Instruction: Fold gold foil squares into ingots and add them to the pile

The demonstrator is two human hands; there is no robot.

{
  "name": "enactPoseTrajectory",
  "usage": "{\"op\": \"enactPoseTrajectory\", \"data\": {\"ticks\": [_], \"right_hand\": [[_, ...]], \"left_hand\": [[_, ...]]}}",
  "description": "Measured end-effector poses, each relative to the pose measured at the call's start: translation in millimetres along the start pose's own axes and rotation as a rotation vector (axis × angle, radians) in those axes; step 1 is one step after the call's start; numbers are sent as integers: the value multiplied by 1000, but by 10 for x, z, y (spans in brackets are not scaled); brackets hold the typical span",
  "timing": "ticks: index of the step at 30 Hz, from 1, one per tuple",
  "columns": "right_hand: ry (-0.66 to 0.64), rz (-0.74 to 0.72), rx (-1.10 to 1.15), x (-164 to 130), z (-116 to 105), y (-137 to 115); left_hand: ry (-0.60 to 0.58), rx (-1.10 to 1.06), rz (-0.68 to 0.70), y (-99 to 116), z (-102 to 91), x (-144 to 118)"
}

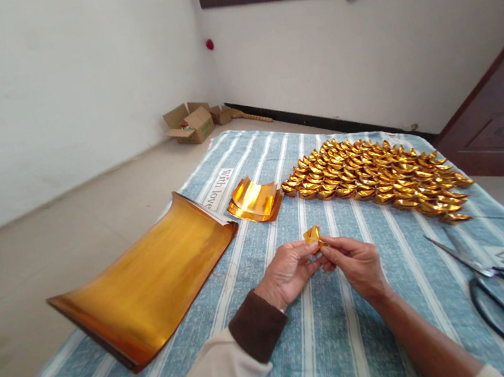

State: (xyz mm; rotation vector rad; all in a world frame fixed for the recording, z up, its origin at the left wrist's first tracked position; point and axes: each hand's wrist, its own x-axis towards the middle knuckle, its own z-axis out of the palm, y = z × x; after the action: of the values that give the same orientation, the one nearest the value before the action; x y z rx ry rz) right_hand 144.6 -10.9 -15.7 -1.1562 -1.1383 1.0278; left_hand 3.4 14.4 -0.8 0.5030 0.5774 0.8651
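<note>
My left hand (289, 271) and right hand (355, 261) meet above the striped cloth (326, 331), fingertips pinched on one small gold foil piece (313, 235). Scissors (503, 287) lie right. Beyond: large gold sheets (151, 278), cut squares (255, 199), folded ingots (371, 177).

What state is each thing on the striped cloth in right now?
Small gold foil piece: partly folded, pinched by both hands.
Left hand: fingers closed on it.
Right hand: fingers closed on it.
Large gold foil stack: flat, edges curling.
Cut gold sheets: stacked, curled.
Folded gold ingots: heaped.
Scissors: open.
</note>
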Motion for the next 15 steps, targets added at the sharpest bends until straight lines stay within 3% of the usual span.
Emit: {"op": "enactPoseTrajectory", "data": {"ticks": [8,15], "right_hand": [[15,8,-15,20,-16,29],[17,63,53,20,-16,13]], "left_hand": [[56,-67,23,-2,39,-20],[75,72,69,-3,54,-38]]}}
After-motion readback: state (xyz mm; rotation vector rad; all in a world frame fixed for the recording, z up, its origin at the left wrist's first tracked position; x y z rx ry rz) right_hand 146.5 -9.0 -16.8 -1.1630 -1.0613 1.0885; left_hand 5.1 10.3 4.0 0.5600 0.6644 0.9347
